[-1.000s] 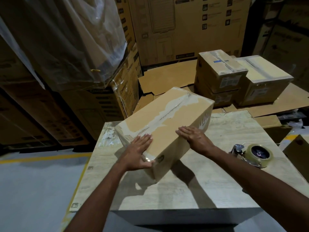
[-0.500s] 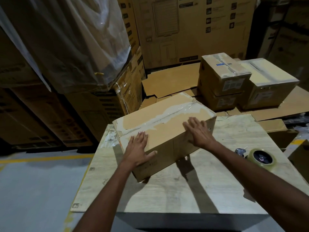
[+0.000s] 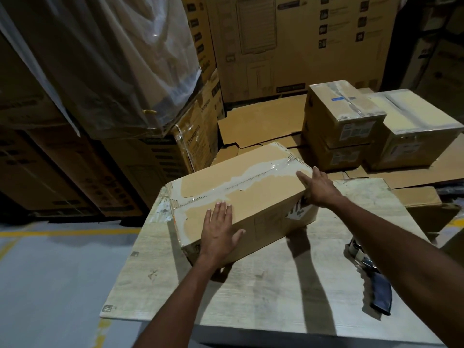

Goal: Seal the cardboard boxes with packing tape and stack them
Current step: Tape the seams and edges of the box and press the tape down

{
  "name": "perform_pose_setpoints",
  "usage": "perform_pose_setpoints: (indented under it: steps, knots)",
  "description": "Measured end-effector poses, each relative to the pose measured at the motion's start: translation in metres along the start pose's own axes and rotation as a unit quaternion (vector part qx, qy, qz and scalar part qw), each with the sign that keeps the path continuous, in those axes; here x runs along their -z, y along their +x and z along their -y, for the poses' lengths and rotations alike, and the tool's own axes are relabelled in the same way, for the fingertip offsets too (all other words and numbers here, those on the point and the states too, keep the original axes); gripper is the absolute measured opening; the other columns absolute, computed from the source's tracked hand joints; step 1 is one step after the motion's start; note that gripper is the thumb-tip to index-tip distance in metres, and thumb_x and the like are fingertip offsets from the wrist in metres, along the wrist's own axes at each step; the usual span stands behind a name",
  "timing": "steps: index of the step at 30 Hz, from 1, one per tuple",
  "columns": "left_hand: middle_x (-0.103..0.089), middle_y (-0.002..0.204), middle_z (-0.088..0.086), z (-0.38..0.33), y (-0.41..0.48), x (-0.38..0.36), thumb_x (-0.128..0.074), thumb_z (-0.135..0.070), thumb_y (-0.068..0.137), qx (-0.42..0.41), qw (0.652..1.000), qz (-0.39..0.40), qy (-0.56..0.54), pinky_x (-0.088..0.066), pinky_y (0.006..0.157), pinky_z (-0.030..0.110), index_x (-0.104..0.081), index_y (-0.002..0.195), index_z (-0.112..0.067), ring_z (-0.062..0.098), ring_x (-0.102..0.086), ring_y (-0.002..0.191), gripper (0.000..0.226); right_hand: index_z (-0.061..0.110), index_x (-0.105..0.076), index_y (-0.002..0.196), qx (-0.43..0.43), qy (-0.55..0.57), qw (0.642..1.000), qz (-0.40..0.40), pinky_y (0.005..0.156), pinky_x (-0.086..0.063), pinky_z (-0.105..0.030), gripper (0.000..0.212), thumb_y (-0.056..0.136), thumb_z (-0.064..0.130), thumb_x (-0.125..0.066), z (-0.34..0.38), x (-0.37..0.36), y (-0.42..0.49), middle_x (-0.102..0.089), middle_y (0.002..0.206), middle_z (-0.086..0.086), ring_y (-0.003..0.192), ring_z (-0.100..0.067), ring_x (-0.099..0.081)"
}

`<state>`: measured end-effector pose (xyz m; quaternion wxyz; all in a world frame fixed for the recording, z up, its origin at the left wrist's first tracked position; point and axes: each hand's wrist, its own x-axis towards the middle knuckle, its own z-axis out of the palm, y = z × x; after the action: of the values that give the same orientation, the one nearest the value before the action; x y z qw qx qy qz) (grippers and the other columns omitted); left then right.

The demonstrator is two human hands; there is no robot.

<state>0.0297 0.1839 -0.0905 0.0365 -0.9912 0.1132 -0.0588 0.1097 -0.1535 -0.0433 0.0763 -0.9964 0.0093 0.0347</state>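
A brown cardboard box (image 3: 253,182) lies on the pale wooden table (image 3: 276,285), with clear tape along its top seam. My left hand (image 3: 218,232) presses flat on the box's near top edge, fingers straight and thumb spread over the front face. At the box's right end my right hand (image 3: 317,185) rests with its fingers extended across the top corner. A tape dispenser (image 3: 371,277) with a dark handle lies on the table's right side, partly hidden by my right forearm.
Two taped boxes (image 3: 341,114) stand stacked beyond the table, with a third taped box (image 3: 416,131) beside them on flattened cardboard (image 3: 261,121). Large printed cartons (image 3: 296,41) wall the back. Plastic-wrapped goods (image 3: 113,59) loom at the left. Grey floor with yellow lines (image 3: 62,232) lies at the left.
The box has turned and settled flat on the table. My right hand has slid from the top face to the box's right end. My left hand stays on the near edge.
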Motion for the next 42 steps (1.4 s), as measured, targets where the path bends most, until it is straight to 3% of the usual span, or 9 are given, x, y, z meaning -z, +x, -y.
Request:
perform_pose_setpoints:
  steps: [5, 10, 17, 22, 24, 26, 31, 35, 42]
  knots:
    - [-0.034, 0.163, 0.013, 0.022, 0.002, -0.008, -0.036, -0.072, 0.094, -0.033, 0.999, -0.038, 0.009, -0.011, 0.123, 0.043, -0.039, 0.156, -0.011, 0.026, -0.029, 0.152, 0.087, 0.041, -0.02, 0.157, -0.016, 0.0, 0.999, -0.029, 0.108, -0.045, -0.055, 0.104, 0.079, 0.033, -0.087, 0.006, -0.006, -0.014, -0.025, 0.155, -0.019, 0.138, -0.041, -0.033]
    - [-0.004, 0.17, 0.005, 0.07, 0.016, -0.009, -0.033, -0.072, 0.098, -0.053, 0.998, -0.006, 0.043, 0.001, 0.126, 0.046, -0.011, 0.163, -0.02, 0.021, -0.002, 0.158, 0.086, 0.035, -0.03, 0.154, -0.029, 0.007, 0.997, -0.064, 0.099, -0.05, -0.048, 0.096, 0.078, 0.036, -0.088, 0.028, -0.015, -0.048, -0.037, 0.143, -0.021, 0.13, -0.038, -0.04]
    - [0.005, 0.171, 0.013, 0.064, 0.028, 0.0, -0.055, -0.009, 0.099, 0.111, 0.993, 0.026, -0.004, -0.001, 0.122, 0.064, 0.001, 0.164, -0.023, 0.03, 0.009, 0.157, 0.087, 0.026, -0.045, 0.143, -0.017, 0.073, 0.991, -0.111, 0.083, -0.048, -0.037, 0.083, 0.075, 0.039, -0.091, 0.077, -0.04, -0.098, -0.041, 0.123, -0.013, 0.112, -0.029, -0.045]
    - [0.013, 0.17, 0.011, 0.044, 0.02, -0.001, -0.057, 0.01, 0.088, 0.079, 0.991, 0.022, -0.106, 0.0, 0.117, 0.074, -0.005, 0.164, -0.029, 0.028, 0.022, 0.154, 0.1, 0.024, -0.051, 0.139, -0.006, 0.083, 0.991, -0.106, 0.081, -0.05, -0.036, 0.082, 0.072, 0.049, -0.091, 0.088, -0.037, -0.124, -0.045, 0.122, -0.013, 0.11, -0.028, -0.049]
    - [0.02, 0.168, 0.007, 0.03, 0.013, 0.0, -0.067, -0.002, 0.09, 0.066, 0.987, 0.031, -0.142, 0.004, 0.116, 0.075, -0.003, 0.164, -0.032, 0.025, 0.026, 0.153, 0.103, 0.025, -0.051, 0.142, 0.026, 0.101, 0.991, -0.087, 0.084, -0.05, -0.034, 0.084, 0.071, 0.048, -0.091, 0.086, -0.035, -0.13, -0.044, 0.126, -0.011, 0.112, -0.025, -0.048]
    - [0.027, 0.166, 0.005, 0.012, 0.005, 0.002, -0.075, -0.035, 0.088, 0.051, 0.988, 0.041, -0.139, 0.01, 0.115, 0.076, 0.006, 0.162, -0.034, 0.024, 0.029, 0.152, 0.11, 0.028, -0.048, 0.15, 0.058, 0.119, 0.99, -0.047, 0.09, -0.048, -0.034, 0.094, 0.068, 0.048, -0.092, 0.074, -0.028, -0.131, -0.043, 0.129, -0.007, 0.111, -0.018, -0.042]
    - [0.032, 0.165, 0.006, -0.055, -0.006, 0.011, -0.034, -0.097, 0.071, 0.006, 0.993, 0.035, -0.114, 0.024, 0.103, 0.079, 0.012, 0.157, -0.037, 0.023, 0.037, 0.149, 0.114, 0.033, -0.04, 0.157, 0.14, 0.048, 0.988, 0.045, 0.107, -0.045, -0.04, 0.105, 0.067, 0.05, -0.091, 0.023, 0.001, -0.118, -0.041, 0.144, 0.0, 0.127, -0.018, -0.039]
    - [0.028, 0.167, 0.004, -0.103, -0.001, 0.02, -0.025, -0.102, 0.067, 0.034, 0.988, 0.041, -0.148, 0.018, 0.1, 0.085, 0.0, 0.162, -0.036, 0.025, 0.038, 0.148, 0.118, 0.033, -0.034, 0.159, 0.111, -0.026, 0.993, -0.004, 0.116, -0.038, -0.046, 0.091, 0.084, 0.034, -0.084, 0.002, 0.012, -0.101, -0.031, 0.163, -0.007, 0.144, -0.03, -0.034]
    - [0.019, 0.17, 0.008, -0.13, 0.012, 0.034, -0.025, -0.102, 0.06, 0.08, 0.984, 0.078, -0.138, 0.01, 0.1, 0.088, -0.006, 0.164, -0.029, 0.029, 0.025, 0.154, 0.128, 0.028, -0.032, 0.16, 0.108, -0.079, 0.991, -0.009, 0.12, -0.029, -0.046, 0.081, 0.092, 0.03, -0.076, -0.012, 0.008, -0.072, -0.023, 0.168, -0.011, 0.149, -0.033, -0.027]
